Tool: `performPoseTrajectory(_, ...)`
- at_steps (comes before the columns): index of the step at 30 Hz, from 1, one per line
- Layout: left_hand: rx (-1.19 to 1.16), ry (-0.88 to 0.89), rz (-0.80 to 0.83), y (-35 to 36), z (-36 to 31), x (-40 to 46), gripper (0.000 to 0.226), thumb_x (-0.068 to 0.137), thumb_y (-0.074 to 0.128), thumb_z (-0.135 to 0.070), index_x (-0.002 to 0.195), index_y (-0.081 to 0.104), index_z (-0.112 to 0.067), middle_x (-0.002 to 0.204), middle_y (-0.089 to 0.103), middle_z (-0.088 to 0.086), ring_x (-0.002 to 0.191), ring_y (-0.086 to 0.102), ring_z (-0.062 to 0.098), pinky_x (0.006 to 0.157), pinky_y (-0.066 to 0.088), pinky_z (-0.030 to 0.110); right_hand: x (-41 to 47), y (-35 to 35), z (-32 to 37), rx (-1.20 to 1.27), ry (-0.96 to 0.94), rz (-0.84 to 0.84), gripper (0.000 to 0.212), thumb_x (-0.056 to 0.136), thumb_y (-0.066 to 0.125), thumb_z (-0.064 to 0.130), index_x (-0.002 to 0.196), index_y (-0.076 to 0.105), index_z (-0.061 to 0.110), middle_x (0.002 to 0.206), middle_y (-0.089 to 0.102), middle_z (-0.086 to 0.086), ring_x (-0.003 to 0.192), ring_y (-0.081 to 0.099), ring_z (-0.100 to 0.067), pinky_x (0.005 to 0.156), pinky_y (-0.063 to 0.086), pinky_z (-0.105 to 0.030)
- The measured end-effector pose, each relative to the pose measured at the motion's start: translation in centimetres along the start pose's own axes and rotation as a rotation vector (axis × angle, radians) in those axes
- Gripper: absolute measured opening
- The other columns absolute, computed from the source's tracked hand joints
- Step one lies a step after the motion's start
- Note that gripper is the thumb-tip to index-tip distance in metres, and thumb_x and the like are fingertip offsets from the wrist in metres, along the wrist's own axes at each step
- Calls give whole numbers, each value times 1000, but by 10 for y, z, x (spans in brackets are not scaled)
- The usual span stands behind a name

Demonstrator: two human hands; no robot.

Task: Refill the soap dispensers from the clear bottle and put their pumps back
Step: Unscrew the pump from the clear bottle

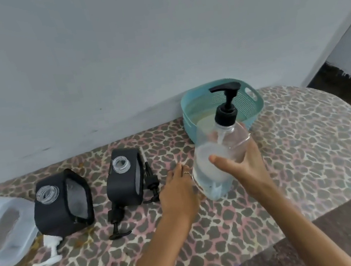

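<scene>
My right hand [245, 161] grips the clear bottle [219, 160], which stands on the table with its black pump [225, 103] on top. Just left of the bottle's base my left hand [178, 189] hovers with relaxed fingers, holding nothing. Two black square dispensers [63, 205] [124, 178] stand to the left with open clear necks. A white dispenser [3, 229] lies at the far left. Two black pumps [117, 222] [151, 181] lie beside the middle dispenser, and a white pump [50, 247] lies in front of the left black one.
A teal plastic basket [254, 103] stands behind the bottle against the grey wall. The table [309, 159] wears a leopard-print cover and ends in a rounded edge at the right. Brown crumbs are scattered near the dispensers.
</scene>
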State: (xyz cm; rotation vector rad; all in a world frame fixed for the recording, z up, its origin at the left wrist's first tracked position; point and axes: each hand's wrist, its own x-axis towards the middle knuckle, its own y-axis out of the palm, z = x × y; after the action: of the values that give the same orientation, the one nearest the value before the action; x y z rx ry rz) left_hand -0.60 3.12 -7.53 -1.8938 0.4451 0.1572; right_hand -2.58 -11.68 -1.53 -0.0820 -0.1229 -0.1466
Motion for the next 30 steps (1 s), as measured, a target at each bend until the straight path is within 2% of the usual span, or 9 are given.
performPoseTrajectory(2,-45,19,-12,5,8,3,72,92,60,-33,151,18,-32,160,9,-10,147,15,17,111,35,41,4,7,-5,33,-29,34,64,64,77,28,124,54,24,113,68,5,106,65,-12,85,51,-22)
performPoseTrajectory(4,-72,40,6,6,14,6,73,88,65,-32,148,24,-37,159,10,-12,146,17,13,109,38,40,8,11,-11,47,-58,69,64,64,76,30,124,54,25,114,67,3,107,64,-16,88,52,-29)
performPoseTrajectory(7,-177,97,81,-4,12,2,75,80,74,-28,143,35,-31,153,26,-9,140,31,15,108,38,39,11,12,-18,54,-117,97,66,63,75,31,125,54,22,113,68,0,106,65,-19,90,52,-34)
performPoseTrajectory(10,-367,182,80,-16,3,-18,59,73,80,-23,123,49,-33,118,57,-11,112,56,12,93,50,29,5,13,-24,46,-168,113,70,64,75,32,129,53,16,113,69,-3,106,66,-20,90,53,-37)
performPoseTrajectory(12,-503,224,-5,-15,-5,-37,53,71,83,-29,109,47,-41,100,57,-22,94,57,-2,76,47,11,-6,15,-25,45,-190,103,71,65,77,31,130,52,18,115,68,-2,107,65,-20,92,52,-41)
performPoseTrajectory(14,-610,228,-150,-5,-10,-55,66,64,87,-34,117,47,-37,102,58,-21,93,56,-6,73,46,7,-23,16,-28,65,-188,59,73,63,78,32,130,52,22,116,68,-1,108,65,-18,93,52,-42)
performPoseTrajectory(18,-693,300,-352,18,-12,-75,101,50,87,-49,134,32,-39,124,55,-14,115,54,4,97,50,35,-58,22,-26,137,-159,24,72,61,80,36,127,55,23,116,68,-1,107,66,-18,92,52,-44)
performPoseTrajectory(24,-726,334,-467,24,-9,-90,98,53,86,-45,133,30,-37,127,51,-7,115,55,8,94,51,37,-82,23,-13,57,-179,190,73,67,79,35,132,49,23,122,65,2,112,63,-13,94,51,-34)
performPoseTrajectory(30,-737,299,-438,30,0,-89,103,59,84,-42,139,20,-31,129,48,-7,116,51,10,93,49,31,-79,16,22,-338,-269,149,58,71,63,65,118,51,33,113,59,25,105,53,14,87,40,-9)
